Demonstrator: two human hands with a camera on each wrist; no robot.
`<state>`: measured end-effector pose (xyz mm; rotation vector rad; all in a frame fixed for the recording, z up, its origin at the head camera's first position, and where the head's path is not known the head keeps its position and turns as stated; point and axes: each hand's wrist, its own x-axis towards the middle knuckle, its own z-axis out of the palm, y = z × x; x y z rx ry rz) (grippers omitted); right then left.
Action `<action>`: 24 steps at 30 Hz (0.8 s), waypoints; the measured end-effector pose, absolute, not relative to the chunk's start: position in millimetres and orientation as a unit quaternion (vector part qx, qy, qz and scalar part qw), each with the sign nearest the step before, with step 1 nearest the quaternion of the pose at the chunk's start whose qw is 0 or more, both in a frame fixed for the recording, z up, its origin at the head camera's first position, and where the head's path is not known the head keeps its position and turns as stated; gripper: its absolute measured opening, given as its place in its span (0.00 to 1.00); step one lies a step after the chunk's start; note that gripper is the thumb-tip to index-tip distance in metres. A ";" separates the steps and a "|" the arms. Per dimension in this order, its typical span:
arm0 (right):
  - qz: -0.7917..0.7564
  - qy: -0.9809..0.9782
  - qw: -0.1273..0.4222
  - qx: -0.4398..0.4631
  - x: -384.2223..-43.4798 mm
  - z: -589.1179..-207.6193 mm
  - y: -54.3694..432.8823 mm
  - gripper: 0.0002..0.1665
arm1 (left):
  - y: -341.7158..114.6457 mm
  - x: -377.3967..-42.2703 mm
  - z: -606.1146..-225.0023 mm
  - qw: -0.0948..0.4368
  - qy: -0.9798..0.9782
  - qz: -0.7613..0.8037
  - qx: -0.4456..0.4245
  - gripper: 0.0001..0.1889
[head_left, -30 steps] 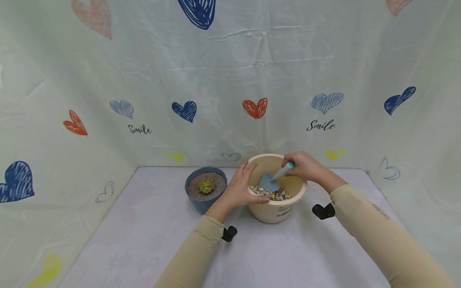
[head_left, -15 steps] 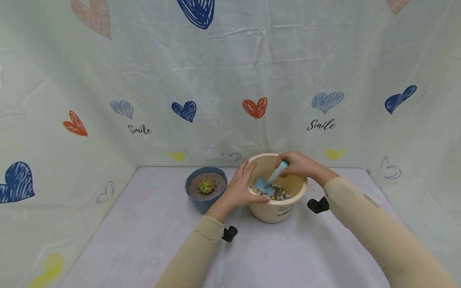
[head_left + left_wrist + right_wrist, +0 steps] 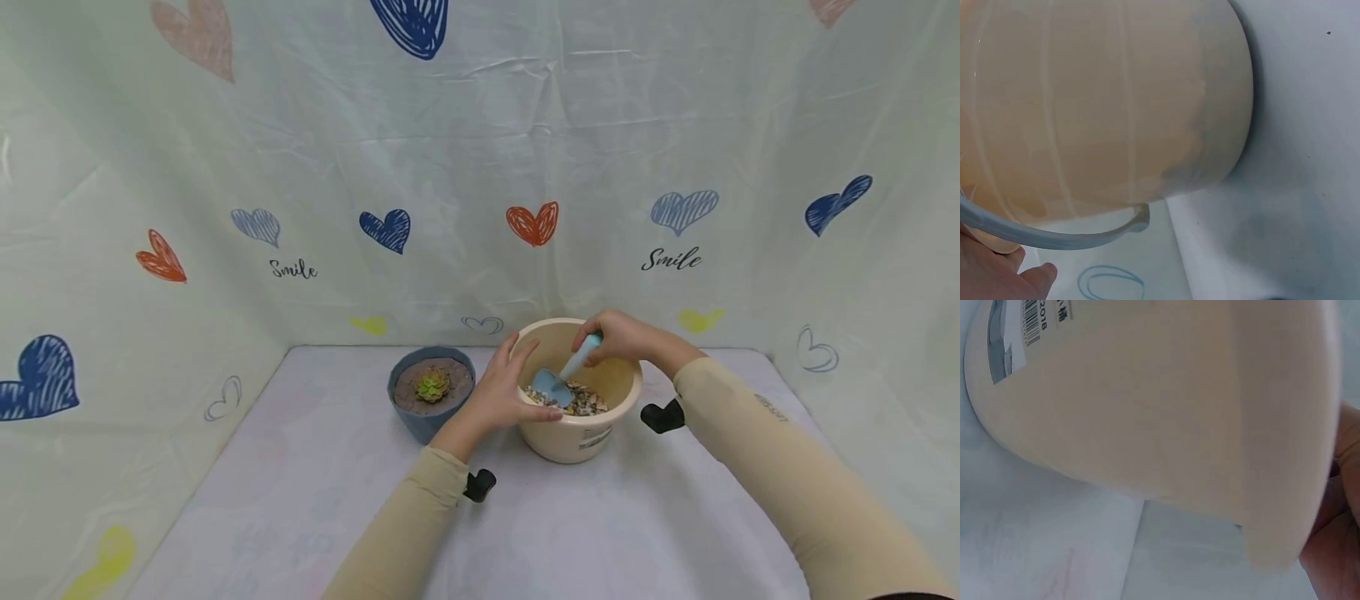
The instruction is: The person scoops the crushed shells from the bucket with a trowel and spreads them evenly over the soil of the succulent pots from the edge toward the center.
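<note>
A cream bucket (image 3: 558,439) stands on the table with a layer of mixed small stones (image 3: 588,402) inside. My left hand (image 3: 498,392) holds it at the near left rim, thumb along the front and fingers spread up the side. In the left wrist view, the bucket's grey handle (image 3: 1079,240) hangs against its wall near the fingertips. My right hand (image 3: 617,337) reaches over the far right rim and grips a light blue trowel (image 3: 579,358) by its handle. The trowel's blade tilts down to the left, its tip in the stones. The right wrist view shows mostly the bucket's outer wall (image 3: 1147,425).
Left of the bucket stands a blue-grey pot (image 3: 420,427) with brown soil and a small green succulent (image 3: 432,384). My left forearm passes close to it. A white curtain (image 3: 450,150) with printed hearts hangs behind the table (image 3: 300,492).
The right hand has moved left, taking the trowel's blade left and lower into the stones. Over the last half second the trowel has barely shifted. The left hand keeps its place on the bucket.
</note>
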<state>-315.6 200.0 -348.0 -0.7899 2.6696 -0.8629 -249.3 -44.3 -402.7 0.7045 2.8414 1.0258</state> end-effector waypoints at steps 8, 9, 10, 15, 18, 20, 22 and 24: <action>-0.284 0.911 0.111 -0.279 -314.4 -345.7 199.3 0.10 | -45.0 -248.3 -402.2 0.021 0.913 0.338 0.227 0.59; -0.284 0.910 0.113 -0.280 -314.4 -345.9 199.5 0.10 | -45.1 -248.0 -402.3 0.021 0.913 0.339 0.226 0.59; -0.285 0.909 0.116 -0.282 -314.2 -345.8 199.8 0.10 | -44.9 -248.1 -402.2 0.021 0.913 0.340 0.226 0.59; -0.288 0.902 0.138 -0.291 -313.3 -346.1 199.0 0.11 | -44.0 -248.7 -402.3 0.024 0.912 0.343 0.224 0.59; -0.293 0.898 0.154 -0.289 -312.5 -346.4 197.1 0.11 | -43.9 -248.9 -402.6 0.021 0.912 0.345 0.222 0.59; -0.300 0.895 0.165 -0.285 -312.4 -347.4 195.9 0.11 | -43.9 -249.0 -403.1 0.020 0.911 0.348 0.221 0.59; -0.305 0.895 0.169 -0.277 -312.4 -348.7 195.4 0.12 | -43.9 -249.3 -404.0 0.019 0.911 0.349 0.221 0.59; -0.313 0.894 0.174 -0.270 -312.7 -349.4 195.7 0.12 | -43.7 -249.3 -404.3 0.020 0.909 0.352 0.220 0.59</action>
